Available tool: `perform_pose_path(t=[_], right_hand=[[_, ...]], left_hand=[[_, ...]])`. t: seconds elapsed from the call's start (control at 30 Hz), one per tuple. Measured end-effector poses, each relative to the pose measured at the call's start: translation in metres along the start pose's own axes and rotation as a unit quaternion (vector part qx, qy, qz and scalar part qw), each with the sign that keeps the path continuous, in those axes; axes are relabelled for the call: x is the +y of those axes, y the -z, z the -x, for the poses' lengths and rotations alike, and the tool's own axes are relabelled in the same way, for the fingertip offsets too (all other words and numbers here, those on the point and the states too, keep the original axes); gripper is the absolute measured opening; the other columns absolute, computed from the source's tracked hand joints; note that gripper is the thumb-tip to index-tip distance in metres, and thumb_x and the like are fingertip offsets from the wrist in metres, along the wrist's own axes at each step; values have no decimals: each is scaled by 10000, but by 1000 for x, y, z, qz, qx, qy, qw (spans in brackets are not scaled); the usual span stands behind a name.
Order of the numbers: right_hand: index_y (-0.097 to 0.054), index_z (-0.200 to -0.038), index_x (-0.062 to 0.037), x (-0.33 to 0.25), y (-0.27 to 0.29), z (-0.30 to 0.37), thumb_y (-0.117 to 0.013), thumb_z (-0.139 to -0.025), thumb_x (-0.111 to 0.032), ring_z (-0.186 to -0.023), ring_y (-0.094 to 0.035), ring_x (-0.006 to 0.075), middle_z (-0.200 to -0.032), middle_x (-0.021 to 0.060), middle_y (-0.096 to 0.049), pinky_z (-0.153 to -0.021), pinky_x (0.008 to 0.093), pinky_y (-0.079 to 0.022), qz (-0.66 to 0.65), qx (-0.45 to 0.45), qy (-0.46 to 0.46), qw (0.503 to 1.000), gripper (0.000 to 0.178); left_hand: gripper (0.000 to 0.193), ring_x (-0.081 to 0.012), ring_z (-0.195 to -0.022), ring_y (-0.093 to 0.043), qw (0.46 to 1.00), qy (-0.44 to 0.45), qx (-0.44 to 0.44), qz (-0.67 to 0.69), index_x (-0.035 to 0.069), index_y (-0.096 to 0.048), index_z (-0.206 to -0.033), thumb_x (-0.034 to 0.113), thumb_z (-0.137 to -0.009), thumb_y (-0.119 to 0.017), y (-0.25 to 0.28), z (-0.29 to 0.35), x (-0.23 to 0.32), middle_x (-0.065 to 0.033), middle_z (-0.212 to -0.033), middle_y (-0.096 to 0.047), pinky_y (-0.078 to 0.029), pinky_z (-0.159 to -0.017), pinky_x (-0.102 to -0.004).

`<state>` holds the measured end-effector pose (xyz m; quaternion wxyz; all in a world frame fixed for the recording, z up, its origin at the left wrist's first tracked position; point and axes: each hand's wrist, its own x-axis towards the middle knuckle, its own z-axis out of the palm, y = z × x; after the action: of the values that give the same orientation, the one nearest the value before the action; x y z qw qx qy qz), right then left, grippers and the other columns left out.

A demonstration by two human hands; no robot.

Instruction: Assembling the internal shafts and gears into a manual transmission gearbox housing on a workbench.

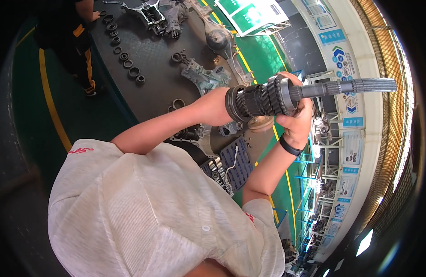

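Observation:
A gear shaft assembly (264, 99) is held up in front of me, lying roughly level, with dark toothed gears packed along its thick part. Its bare splined shaft (344, 87) sticks out to the right. My left hand (216, 107) is at the left end, behind a ringed collar, and its fingers are hidden by the gears. Around the right end of the gear pack wraps my right hand (300, 121), thumb in front and fingers behind. A black band (290, 146) circles my right wrist.
Below the gears spreads a dark workbench (153, 81) bearing a row of bearings and rings (124, 56), metal housings (206, 76) and a blue tool tray (238, 161) with sockets. Another person (67, 41) stands at the far left, one hand on the bench. Blue-framed racks line the right.

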<state>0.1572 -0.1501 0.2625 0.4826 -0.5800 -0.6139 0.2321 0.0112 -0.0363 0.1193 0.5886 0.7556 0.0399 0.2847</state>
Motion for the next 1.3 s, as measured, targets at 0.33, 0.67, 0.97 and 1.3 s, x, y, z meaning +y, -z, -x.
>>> perform_pose_path(t=[0.33, 0.67, 0.97, 1.3], right_hand=[[-611, -1273, 29, 31, -7, 17, -977, -519, -148, -1083, -671, 202, -1210, 93, -680, -1001, 349, -507, -169, 51, -2, 984, 856], [-601, -1269, 29, 15, -38, 26, -899, -645, 0, -1029, -682, 192, -1157, 83, -699, -946, 340, -529, -164, 127, -33, 978, 692], [-589, -1283, 29, 14, -42, 33, -934, -659, -41, -1080, -667, 193, -1192, 93, -690, -972, 345, -519, -138, 88, -17, 986, 717], [-627, -1216, 28, -1, -44, 30, -903, -670, 34, -978, -685, 161, -1087, 66, -718, -912, 345, -553, 22, 73, -87, 993, 612]], left_hand=[[320, -340, -1016, -675, 1000, 4, -10, 9, -2, -651, -1138, 162, -871, -712, 7, 5, 17, -190, -1094, -717, -513, -913, -391], [287, -335, -971, -699, 997, 51, 25, -55, 1, -654, -1094, 143, -856, -728, 9, 5, 18, -197, -1020, -722, -531, -856, -384], [299, -291, -951, -702, 999, 35, 31, -11, -5, -654, -1110, 150, -864, -727, 4, 2, 17, -185, -1032, -731, -529, -865, -375], [308, -262, -946, -700, 999, 44, 25, -3, 2, -652, -1132, 128, -858, -716, 2, 2, 11, -166, -1034, -733, -529, -873, -370]])
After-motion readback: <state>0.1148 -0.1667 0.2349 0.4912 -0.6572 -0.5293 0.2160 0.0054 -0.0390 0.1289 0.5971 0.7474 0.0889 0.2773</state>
